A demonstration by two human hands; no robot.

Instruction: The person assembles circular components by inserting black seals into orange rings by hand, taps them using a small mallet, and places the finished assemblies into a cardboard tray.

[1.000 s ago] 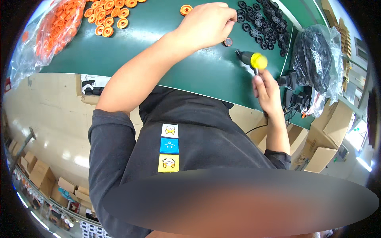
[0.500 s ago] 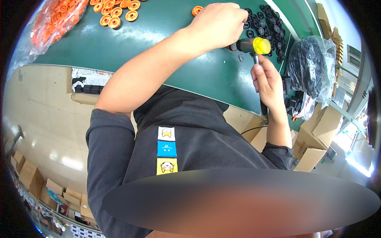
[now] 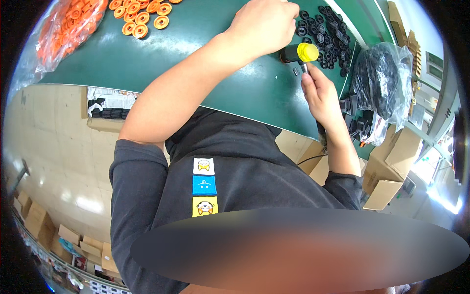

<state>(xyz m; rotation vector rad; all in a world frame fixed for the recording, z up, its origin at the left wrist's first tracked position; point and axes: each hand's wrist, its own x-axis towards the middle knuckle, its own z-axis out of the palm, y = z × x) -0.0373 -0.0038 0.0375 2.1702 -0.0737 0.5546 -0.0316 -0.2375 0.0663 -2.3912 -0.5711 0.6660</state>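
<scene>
My right hand (image 3: 323, 95) grips the short handle of a mallet (image 3: 293, 53) with a dark head and a yellow face. The mallet's dark end is just below my left hand (image 3: 264, 27), over the green table. My left hand is closed, its fingers curled at the far edge of the picture. Whatever they hold is hidden behind the hand. To the right of that hand lie many small round black parts (image 3: 320, 36), spread loosely. A small dark piece (image 3: 295, 71) rests on the table near the mallet.
Orange round parts (image 3: 142, 18) lie at the far left of the green table (image 3: 161, 63), beside a clear bag of orange parts (image 3: 73, 34). A bag of black parts (image 3: 379, 81) stands past the right edge. Cardboard boxes (image 3: 391, 159) sit at the right.
My right hand has brought the mallet leftward and slightly away from me, closer to my left hand. The left hand has shifted a little left and farther from me, still closed.
</scene>
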